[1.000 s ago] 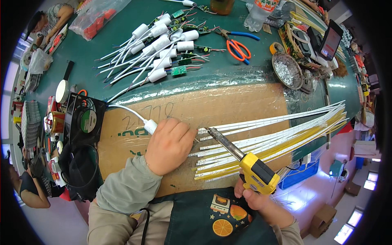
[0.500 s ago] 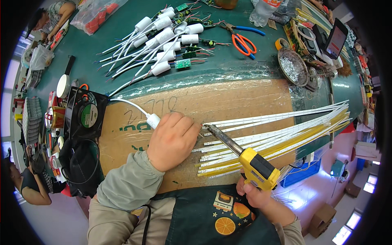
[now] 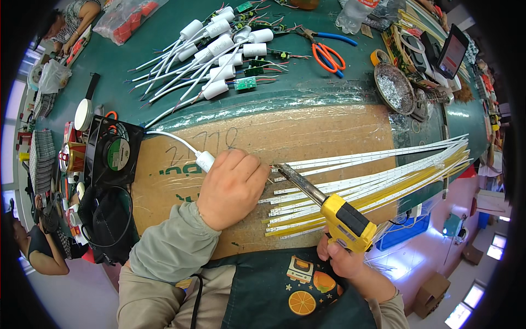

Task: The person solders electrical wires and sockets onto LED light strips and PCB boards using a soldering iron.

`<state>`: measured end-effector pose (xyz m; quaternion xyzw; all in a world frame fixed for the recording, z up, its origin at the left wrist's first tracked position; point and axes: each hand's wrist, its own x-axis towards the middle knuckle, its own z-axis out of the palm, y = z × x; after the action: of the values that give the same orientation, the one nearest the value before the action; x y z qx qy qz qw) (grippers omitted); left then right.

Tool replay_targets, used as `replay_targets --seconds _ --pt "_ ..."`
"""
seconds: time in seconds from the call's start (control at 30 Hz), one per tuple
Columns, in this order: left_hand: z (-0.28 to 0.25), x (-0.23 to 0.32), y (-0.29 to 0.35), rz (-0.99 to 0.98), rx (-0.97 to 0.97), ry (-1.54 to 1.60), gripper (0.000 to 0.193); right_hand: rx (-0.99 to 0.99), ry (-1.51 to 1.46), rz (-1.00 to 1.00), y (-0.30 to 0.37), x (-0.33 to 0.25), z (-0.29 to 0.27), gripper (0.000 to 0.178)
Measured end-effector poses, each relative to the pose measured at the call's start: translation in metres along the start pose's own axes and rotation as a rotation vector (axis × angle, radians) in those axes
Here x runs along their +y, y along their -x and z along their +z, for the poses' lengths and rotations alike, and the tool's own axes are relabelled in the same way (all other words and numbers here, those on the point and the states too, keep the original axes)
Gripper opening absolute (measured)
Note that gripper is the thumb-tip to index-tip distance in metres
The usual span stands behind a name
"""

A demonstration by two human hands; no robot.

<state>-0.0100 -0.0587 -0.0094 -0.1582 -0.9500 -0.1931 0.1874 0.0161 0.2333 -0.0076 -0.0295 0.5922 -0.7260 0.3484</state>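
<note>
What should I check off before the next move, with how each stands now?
1. Right hand gripping the yellow soldering gun: ok.
2. Left hand closed over the corded white cylinder: ok.
3. Gun's tip at the left ends of the upper strips: ok.
4. Tip actually touching a strip: cannot tell, too small.
5. Left fingertips in clear view: not ok, hidden behind the hand.
6. Pile of white cylinders apart from both hands: ok.
</note>
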Motion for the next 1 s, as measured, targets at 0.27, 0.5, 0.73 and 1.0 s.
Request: replay_targets --seconds 0.27,0.5,0.73,1.0 --pt "-0.001 0.002 -0.004 -0.007 0.003 0.04 0.028 0.18 -0.094 -0.219 -0.007 -0.013 -0.018 0.061" --pt "-0.003 0.006 -0.004 -0.015 0.016 0.025 0.029 0.456 0.001 -0.654 -0.044 -0.066 -0.062 0.058" --pt "-0.001 0.006 -0.002 -0.03 0.004 0.039 0.03 0.74 0.321 -0.403 -0.078 -0.086 -0.095 0.042" --pt "0.0 0.003 -0.004 -0.012 0.0 0.035 0.031 0.212 -0.011 -0.308 -0.019 -0.024 -0.034 0.065"
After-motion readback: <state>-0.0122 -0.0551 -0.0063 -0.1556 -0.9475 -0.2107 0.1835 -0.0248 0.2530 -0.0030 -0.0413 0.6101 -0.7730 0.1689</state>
